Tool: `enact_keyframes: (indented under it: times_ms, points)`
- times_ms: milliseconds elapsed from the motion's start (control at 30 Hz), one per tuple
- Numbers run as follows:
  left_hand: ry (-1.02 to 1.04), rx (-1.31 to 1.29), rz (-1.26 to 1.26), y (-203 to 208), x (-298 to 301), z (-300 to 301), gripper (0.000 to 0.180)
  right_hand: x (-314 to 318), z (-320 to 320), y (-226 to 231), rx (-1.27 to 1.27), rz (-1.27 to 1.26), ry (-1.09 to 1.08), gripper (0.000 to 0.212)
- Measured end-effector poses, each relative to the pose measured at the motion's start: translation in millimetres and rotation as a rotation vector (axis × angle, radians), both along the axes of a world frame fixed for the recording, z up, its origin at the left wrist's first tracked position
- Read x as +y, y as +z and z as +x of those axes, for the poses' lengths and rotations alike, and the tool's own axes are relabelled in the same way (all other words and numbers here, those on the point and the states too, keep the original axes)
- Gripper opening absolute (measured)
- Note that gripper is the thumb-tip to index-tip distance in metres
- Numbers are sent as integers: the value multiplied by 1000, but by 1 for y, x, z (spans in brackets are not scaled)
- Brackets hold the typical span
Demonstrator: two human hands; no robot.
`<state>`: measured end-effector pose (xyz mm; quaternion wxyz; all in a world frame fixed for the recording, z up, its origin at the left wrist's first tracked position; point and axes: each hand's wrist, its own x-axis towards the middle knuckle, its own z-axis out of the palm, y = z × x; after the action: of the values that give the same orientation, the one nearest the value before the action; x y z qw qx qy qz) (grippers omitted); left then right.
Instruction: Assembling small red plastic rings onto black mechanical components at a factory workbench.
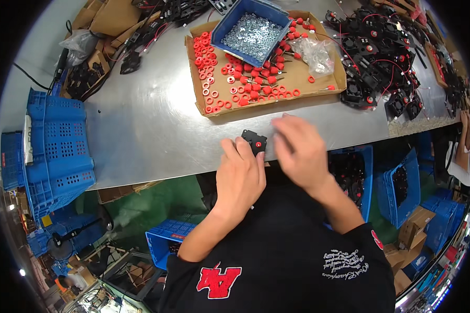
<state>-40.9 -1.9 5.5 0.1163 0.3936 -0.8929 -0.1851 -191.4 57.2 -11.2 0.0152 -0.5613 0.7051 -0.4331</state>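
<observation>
Left hand (240,175), fingers curled and nearly closed, grips a small black plastic housing (249,136) at its fingertips, just above the near side of the steel worktable (146,130). Right hand (302,151), blurred, is half open just beside it; whether it holds anything cannot be told. A red ring (258,145) sits on the housing's face. Judged by appearance, the housing is light, stiff and fairly smooth, its thin edge tabs the likeliest to snap; it is best held by the opposite side edges, clear of ring and tabs. Beyond both hands lies a cardboard tray (274,106) of loose red rings and red-headed pins (271,80); fan assemblies (352,88) lie to the right hand's far right. Lettering: a red-and-white emblem (219,282) and white script (344,263) on the black shirt (287,250), nearer the body than the hands; a pale label (27,138) on the blue crate (60,151) well left of the left hand is too oblique to read.
</observation>
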Motion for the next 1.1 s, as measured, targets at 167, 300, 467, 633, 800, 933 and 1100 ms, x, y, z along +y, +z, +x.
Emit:
enact_keyframes:
  times_ms: [167, 300, 467, 633, 800, 933, 1100]
  points:
    - [6, -6, 54, 6, -1, 0, 35, -63, -33, 32, 51, -45, 125, 18]
    - [19, 15, 70, 0, 0, 2, 35, -129, -38, 19, 342, 258, 418, 11]
    - [39, 31, 89, 0, 1, 2, 33, -146, -33, 20, 331, 427, 494, 11]
    - [2, 36, 88, 1, -3, 5, 34, -163, -41, 41, 342, 623, 721, 15]
    - [-5, 24, 65, -3, -4, 5, 35, -163, -46, 52, 551, 575, 857, 15]
    - [-5, 24, 38, -5, -4, 5, 34, -163, -50, 25, 752, 602, 771, 17]
    - [-1, 15, 38, -4, -2, 5, 35, -152, -53, 8, 589, 302, 668, 14]
